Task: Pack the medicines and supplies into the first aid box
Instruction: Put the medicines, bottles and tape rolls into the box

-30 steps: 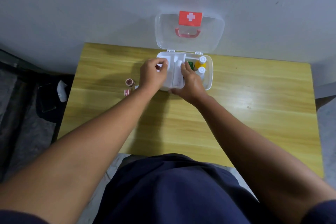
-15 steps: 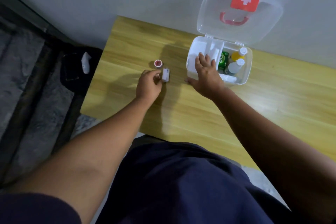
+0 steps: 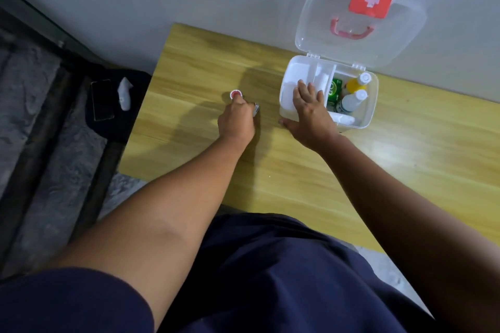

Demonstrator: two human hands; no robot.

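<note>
the first aid box [image 3: 369, 105] sits open at the far edge of the wooden table [image 3: 297, 170], its clear lid [image 3: 359, 27] leaning back against the wall. its right compartment holds a green pack [image 3: 335, 90], a yellow bottle [image 3: 356, 83], a white bottle [image 3: 351, 101] and a white tube [image 3: 343, 118]. the right hand [image 3: 308, 113] lies flat over the box's left front corner, fingers spread, thumb on the table. well to the left, the left hand [image 3: 236, 120] is curled around a small white item [image 3: 256, 109], fingertips touching a little red-topped round thing [image 3: 235, 94]. on the floor beyond the table edge lie a dark phone [image 3: 102, 100] and a white object [image 3: 125, 93]
</note>
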